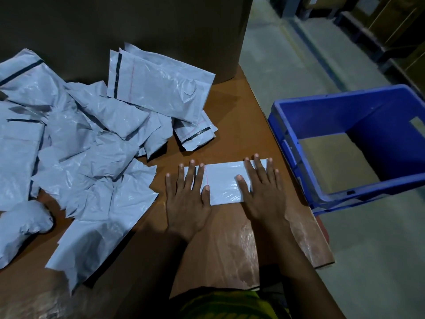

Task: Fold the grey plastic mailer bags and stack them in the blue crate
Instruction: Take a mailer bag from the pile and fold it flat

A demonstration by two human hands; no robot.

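A folded mailer bag (224, 183) lies flat on the brown table (230, 240), just left of the blue crate (333, 111) and level with the crate's near half. It is pale grey plastic with a slight gloss, folded into a long, neat rectangle with straight edges. A thin red line crosses it from top to bottom on the end farther from the crate, and small wrinkles catch the light along its lower edge.

Both hands press down on it. The right hand (264, 192) covers the end nearer the crate, palm down, fingers straight and spread, with the fingertips reaching the bag's far edge. The left hand (187, 199) covers the end farther from the crate, also flat with its fingers apart; the little finger lies on bare table. Neither hand curls round or pinches the plastic.

Farther left of the crate a loose pile of unfolded mailer bags (92, 146) spreads over the table. They are the same grey, crumpled and overlapping, and several show a black sealing strip near one end. One bag (161, 88) lies smoother on top at the back of the pile, and another (23, 222) is bunched into a lump at the side farthest from the crate. Behind the pile, up and left of the crate, stands a large brown cardboard box (138, 24). The crate stands beside the table's edge, tilted in this wide view.
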